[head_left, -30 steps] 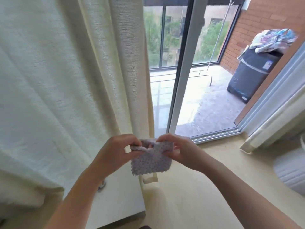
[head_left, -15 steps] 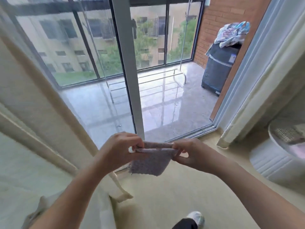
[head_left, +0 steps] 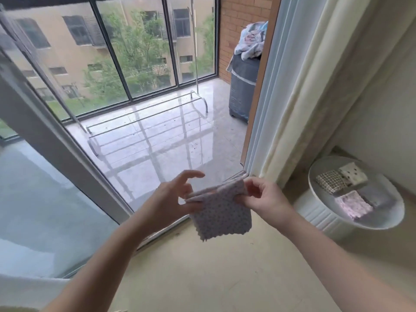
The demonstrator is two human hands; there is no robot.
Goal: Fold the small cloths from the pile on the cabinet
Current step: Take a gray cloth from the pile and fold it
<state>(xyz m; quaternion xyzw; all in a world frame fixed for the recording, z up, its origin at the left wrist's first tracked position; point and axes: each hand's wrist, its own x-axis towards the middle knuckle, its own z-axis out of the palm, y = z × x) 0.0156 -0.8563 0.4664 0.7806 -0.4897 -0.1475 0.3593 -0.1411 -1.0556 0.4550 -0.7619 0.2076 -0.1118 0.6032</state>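
We hold a small pale lilac dotted cloth (head_left: 222, 213) up in the air between our two hands, above the cream floor (head_left: 202, 278) and in front of the sliding glass door (head_left: 56, 143). The cloth is folded into a rough square, and its top edge shows several layers lying one on another.

Our right hand (head_left: 263, 199) pinches the cloth's top right corner, with the thumb in front and the fingers curled behind. Our left hand (head_left: 173, 199) sits at the top left corner. Its thumb lies against the cloth's edge and its index finger is lifted and stretched out. The lower fingers are hidden behind the fabric, so we cannot tell whether this hand grips the cloth or only touches it.

To the right, near the long cream curtain (head_left: 315, 86), stands a round white surface with ribbed sides (head_left: 387, 213). On it lie four folded cloths: a brown checked one (head_left: 329, 181), a cream spotted one (head_left: 352, 175), a pink one (head_left: 353, 203) and a grey one (head_left: 372, 194), set close together.

Beyond the glass, on the tiled balcony, stand a low metal rack (head_left: 146, 124) and a dark covered appliance (head_left: 243, 86) with crumpled fabric on top.
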